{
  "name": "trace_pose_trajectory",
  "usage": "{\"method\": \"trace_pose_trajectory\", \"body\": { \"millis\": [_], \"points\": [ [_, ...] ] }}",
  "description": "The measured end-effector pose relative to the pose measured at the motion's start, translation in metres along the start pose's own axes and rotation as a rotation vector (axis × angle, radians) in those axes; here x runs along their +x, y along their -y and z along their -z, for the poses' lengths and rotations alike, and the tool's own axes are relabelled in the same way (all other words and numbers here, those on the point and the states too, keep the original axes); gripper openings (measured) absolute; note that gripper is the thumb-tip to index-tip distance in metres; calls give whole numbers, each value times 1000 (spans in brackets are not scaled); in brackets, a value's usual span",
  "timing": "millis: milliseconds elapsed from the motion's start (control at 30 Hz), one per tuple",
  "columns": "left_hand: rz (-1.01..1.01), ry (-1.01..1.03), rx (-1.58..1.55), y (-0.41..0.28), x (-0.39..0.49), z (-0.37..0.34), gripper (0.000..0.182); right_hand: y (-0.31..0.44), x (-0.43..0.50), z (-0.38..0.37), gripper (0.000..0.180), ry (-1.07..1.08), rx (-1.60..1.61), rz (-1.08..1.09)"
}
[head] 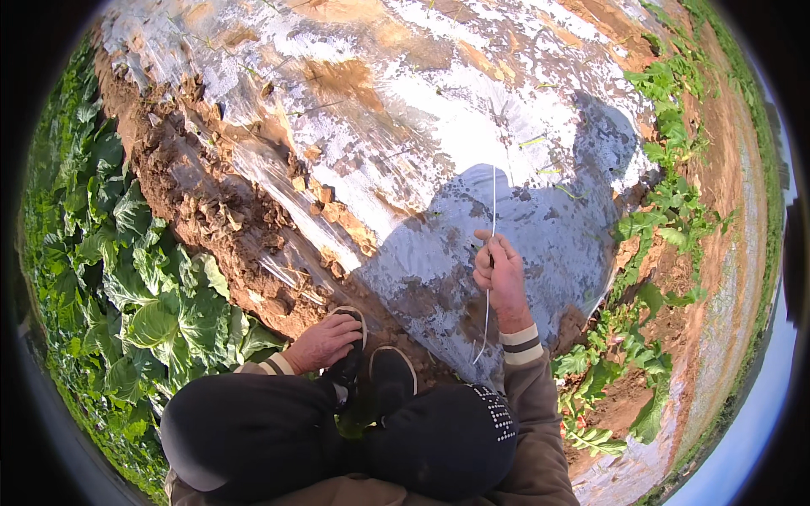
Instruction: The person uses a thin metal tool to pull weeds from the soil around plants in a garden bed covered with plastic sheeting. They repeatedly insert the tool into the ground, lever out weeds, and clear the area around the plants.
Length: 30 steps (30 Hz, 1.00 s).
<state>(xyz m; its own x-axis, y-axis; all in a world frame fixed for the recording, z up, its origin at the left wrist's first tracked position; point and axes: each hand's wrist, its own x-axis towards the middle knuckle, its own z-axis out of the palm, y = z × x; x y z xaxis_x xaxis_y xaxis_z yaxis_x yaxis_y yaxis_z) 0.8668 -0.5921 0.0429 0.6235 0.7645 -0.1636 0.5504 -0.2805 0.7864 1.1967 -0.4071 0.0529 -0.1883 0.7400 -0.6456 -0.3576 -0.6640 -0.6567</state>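
Observation:
My right hand (500, 272) is closed around a thin white rod (494, 202). Its lower end bends into a small hook near my right sleeve, and its upper end points away over the plastic film. Beneath it lies the film-covered soil bed (436, 253), partly in my shadow. My left hand (326, 341) rests over the side of my dark left shoe (354, 335), with nothing visible in it; part of the palm is hidden. Thin green seedlings (531, 142) poke up through the film ahead of the rod.
Leafy green cabbage-like plants (155, 322) grow densely on the left, beside a ridge of clods (209, 209). Leafy plants (674, 133) line the right edge of the bed. My right shoe (392, 373) is close to the film's near edge.

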Motion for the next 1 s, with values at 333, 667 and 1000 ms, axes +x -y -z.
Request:
{"method": "trace_pose_trajectory", "body": {
  "millis": [333, 667, 1000],
  "points": [
    [-7, -43, -21, 9, -3, -4, 43, -4, 6, -7, 28, -11, 9, -19],
    [-4, -78, -53, 10, 0, -6, 40, -9, 7, 0, 27, -125, -63, -52],
    [525, -258, -1166, -15, 41, 64, 41, -52, -51, -95, 23, 544, -667, -82]
  ]
}}
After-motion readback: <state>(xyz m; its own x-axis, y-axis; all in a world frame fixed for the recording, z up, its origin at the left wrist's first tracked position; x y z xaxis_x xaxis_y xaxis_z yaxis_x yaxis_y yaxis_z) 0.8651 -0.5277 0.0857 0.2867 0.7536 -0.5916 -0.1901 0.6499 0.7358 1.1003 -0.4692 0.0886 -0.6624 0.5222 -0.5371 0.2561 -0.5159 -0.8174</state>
